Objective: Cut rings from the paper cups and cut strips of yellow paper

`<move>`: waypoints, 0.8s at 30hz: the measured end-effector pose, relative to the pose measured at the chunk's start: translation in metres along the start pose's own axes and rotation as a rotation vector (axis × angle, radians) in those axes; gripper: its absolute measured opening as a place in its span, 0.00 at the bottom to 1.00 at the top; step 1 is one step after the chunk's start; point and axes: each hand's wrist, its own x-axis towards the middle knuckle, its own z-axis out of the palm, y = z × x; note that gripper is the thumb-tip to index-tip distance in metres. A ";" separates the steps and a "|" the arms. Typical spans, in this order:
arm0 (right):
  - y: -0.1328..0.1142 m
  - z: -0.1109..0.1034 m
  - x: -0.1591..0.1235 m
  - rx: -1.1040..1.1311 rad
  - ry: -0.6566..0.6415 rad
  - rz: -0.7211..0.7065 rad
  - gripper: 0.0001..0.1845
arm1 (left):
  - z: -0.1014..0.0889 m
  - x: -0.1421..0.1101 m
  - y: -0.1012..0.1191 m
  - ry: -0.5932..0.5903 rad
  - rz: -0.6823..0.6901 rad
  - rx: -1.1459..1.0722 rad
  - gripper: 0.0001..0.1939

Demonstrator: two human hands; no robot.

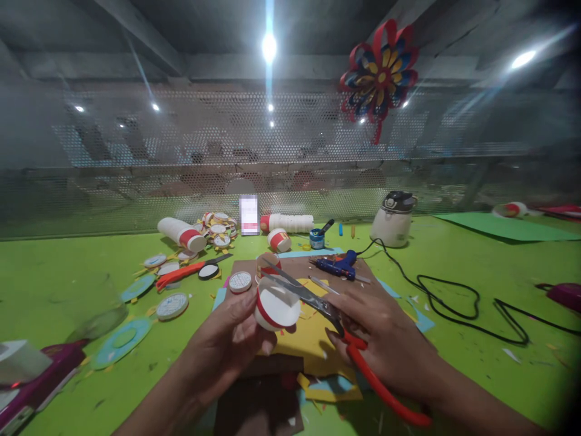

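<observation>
My left hand (pixel 240 327) grips a cut-down white paper cup (pixel 276 306) with a red band, its round white face tilted up toward me. In my right hand (pixel 379 330) are scissors (pixel 313 297) with red handles. Their blades are parted and reach across the top of the cup; whether an edge touches it I cannot tell. Behind the blades stands another cup piece (pixel 267 265) with a red and brown side. A round white disc (pixel 240 281) lies just left of it. Yellow and brown sheets (pixel 318 345) lie beneath my hands.
A blue glue gun (pixel 338 264) lies beyond my right hand, its black cord (pixel 431 297) running right. Stacked paper cups (pixel 290 223), a paint jar (pixel 317 238) and a cream jug (pixel 393 221) stand behind. A red-handled knife (pixel 186 274) and paper discs lie left, near a purple power strip (pixel 49 375).
</observation>
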 end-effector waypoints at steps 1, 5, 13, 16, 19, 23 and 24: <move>-0.001 0.000 0.000 -0.002 -0.002 0.011 0.19 | 0.000 0.000 -0.001 -0.019 -0.020 0.007 0.08; -0.001 0.002 0.000 0.023 -0.019 0.025 0.21 | 0.000 -0.001 -0.002 -0.057 -0.089 0.024 0.11; 0.000 -0.001 0.000 0.037 0.002 -0.016 0.16 | -0.001 -0.001 -0.002 -0.020 -0.064 0.001 0.10; 0.001 -0.002 0.001 0.015 0.005 -0.049 0.12 | -0.001 -0.001 -0.001 0.011 -0.043 -0.019 0.09; 0.003 -0.001 0.000 -0.001 -0.009 -0.038 0.14 | 0.000 0.000 0.000 0.040 -0.038 -0.023 0.09; 0.004 0.001 -0.001 -0.029 -0.023 -0.027 0.19 | 0.000 0.000 -0.001 0.041 -0.030 -0.021 0.09; 0.003 0.002 -0.001 -0.027 -0.026 -0.021 0.20 | 0.000 0.000 -0.002 0.031 -0.040 -0.016 0.10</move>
